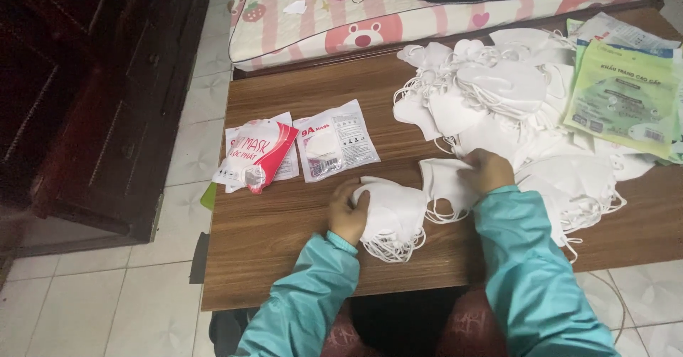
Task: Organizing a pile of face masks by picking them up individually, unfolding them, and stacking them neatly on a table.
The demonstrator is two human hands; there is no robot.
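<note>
On a brown wooden table [284, 236], my left hand [347, 215] grips the left end of a small stack of white face masks [395, 218] with dangling ear loops. My right hand [487, 170] rests on another white mask [445, 183] just to the right of that stack, fingers curled over its edge. Both arms wear teal sleeves. A large loose heap of white masks [512, 108] spreads behind and to the right of my right hand.
Two sealed clear mask packets [336, 147] and a red-and-white packet [257, 154] lie at the table's left. Green printed packets [622, 97] sit at the far right. A pink cartoon mattress [398, 16] borders the far edge. Dark wooden furniture [85, 101] stands left on tiled floor.
</note>
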